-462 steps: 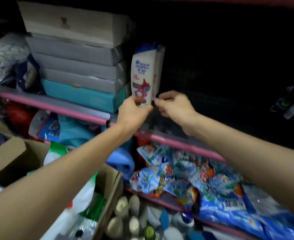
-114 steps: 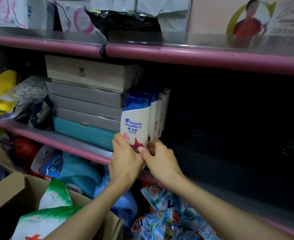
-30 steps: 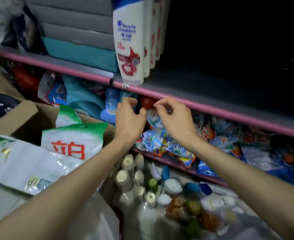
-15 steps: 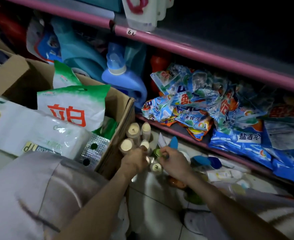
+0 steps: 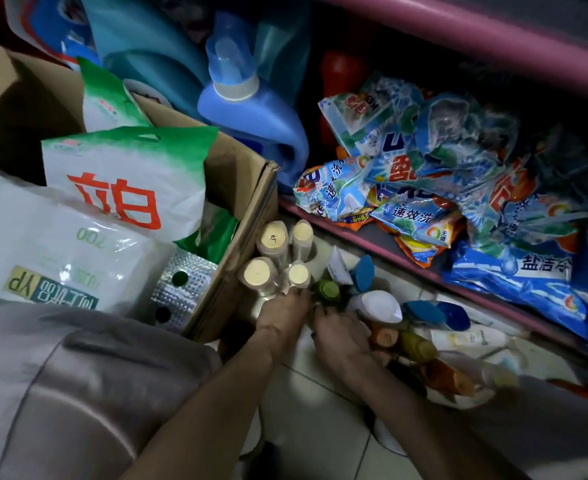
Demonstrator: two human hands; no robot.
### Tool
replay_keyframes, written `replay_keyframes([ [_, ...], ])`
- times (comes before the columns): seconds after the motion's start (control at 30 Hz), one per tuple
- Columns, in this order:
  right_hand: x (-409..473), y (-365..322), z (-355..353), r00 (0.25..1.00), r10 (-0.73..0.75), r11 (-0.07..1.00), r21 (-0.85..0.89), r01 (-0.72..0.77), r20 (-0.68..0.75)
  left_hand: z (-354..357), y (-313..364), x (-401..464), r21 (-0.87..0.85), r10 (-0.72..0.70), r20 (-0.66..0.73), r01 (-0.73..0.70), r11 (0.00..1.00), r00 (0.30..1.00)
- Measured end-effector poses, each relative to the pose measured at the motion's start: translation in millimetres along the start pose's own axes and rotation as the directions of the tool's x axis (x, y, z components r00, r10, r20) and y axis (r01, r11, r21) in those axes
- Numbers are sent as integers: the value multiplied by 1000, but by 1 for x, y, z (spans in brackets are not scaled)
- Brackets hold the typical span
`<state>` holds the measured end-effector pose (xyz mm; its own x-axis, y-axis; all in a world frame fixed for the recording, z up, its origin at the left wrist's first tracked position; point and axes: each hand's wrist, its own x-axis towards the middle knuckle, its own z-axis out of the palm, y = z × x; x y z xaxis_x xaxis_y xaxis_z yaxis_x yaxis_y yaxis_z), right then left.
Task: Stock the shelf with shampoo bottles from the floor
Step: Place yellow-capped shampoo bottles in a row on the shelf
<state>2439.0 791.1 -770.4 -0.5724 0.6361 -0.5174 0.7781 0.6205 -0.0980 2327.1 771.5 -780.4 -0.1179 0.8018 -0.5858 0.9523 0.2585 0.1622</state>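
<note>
Your left hand (image 5: 283, 315) and right hand (image 5: 341, 337) are both down in the cluster of bottles on the floor tiles (image 5: 315, 441), just right of the cardboard box (image 5: 237, 244). Fingers of both are curled into the cluster; whether either has closed on a bottle cannot be told, since the fingertips are hidden among the caps.

Shampoo bottles (image 5: 377, 304): white bodies, blue caps, just right of your right hand and further from the box. The nearest one leans, long axis tilted, cap end away from the box. Others lie flat beyond it, long axes running roughly along the pink shelf edge (image 5: 406, 244).

Risks, as judged:
- Four cream-capped bottles (image 5: 275, 261) stand upright and packed tight against the box wall, touching your left fingertips. A sideways pull could topple them.
- Green-capped bottle (image 5: 327, 291) and brown ones (image 5: 386, 337) sit between your hands and the shampoo. Low light makes a wrong pick likely.
- The leaning bottle could slide flat if its neighbours shift.
</note>
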Motion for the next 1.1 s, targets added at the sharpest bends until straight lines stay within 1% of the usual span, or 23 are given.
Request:
replay_keyframes([
  [0.07,-4,0,-5,1000,7,1000,27,-7,-11,-7,-2,-5,-44,-44,1,44,998,999],
  [0.13,-15,4,-16,999,38,992,121,-37,-6,-16,-4,-13,-64,-67,17,68,996,998],
  [0.27,-50,16,-50,997,72,942,327,-71,10,-43,-6,-37,-12,-87,18,87,996,996],
  [0.37,-86,27,-89,990,127,881,467,-84,-63,-82,-4,-63,-3,-63,-11,63,998,998],
  [0.47,-128,45,-134,962,214,821,565,-84,-168,-138,-1,-98,-32,-19,-110,15,999,994],
  [0.5,-143,53,-149,949,250,783,617,-81,-193,-159,-2,-112,-65,-5,-144,-4,998,990],
  [0.53,-159,61,-165,933,291,712,699,-65,-211,-179,-3,-126,-126,5,-176,-28,992,984],
  [0.57,-175,67,-182,916,334,608,794,-29,-222,-198,-5,-140,-240,11,-207,-62,969,978],
  [0.6,-192,74,-199,897,373,488,872,26,-236,-216,-7,-154,-392,18,-229,-109,913,973],
  [0.63,-208,81,-215,872,413,381,919,98,-264,-232,-8,-168,-543,24,-249,-160,825,968],
  [0.67,-223,88,-231,836,460,297,939,174,-300,-248,-8,-180,-652,23,-273,-203,731,962],
  [0.7,-238,96,-246,795,512,214,944,250,-326,-263,-7,-190,-723,15,-298,-236,649,955],
  [0.73,-251,103,-259,757,563,124,939,321,-333,-277,-6,-198,-773,7,-322,-267,575,947],
  [0.8,-268,117,-280,691,658,-63,893,446,-299,-300,2,-210,-839,3,-370,-335,428,929],
  [0.87,-277,133,-294,652,722,-220,816,534,-232,-316,14,-216,-880,-18,-402,-381,283,915],
  [0.93,-277,146,-301,643,749,-331,750,572,-160,-328,28,-217,-912,-56,-386,-372,171,921],
  [1.0,-271,153,-304,648,755,-410,698,587,-101,-336,40,-215,-935,-74,-349,-343,85,934],
  [1.07,-259,156,-303,647,761,-462,663,590,-45,-342,50,-211,-945,-66,-327,-326,34,943],
  [1.1,-253,158,-300,643,766,-478,650,591,-22,-344,54,-209,-946,-63,-325,-324,26,944],
])
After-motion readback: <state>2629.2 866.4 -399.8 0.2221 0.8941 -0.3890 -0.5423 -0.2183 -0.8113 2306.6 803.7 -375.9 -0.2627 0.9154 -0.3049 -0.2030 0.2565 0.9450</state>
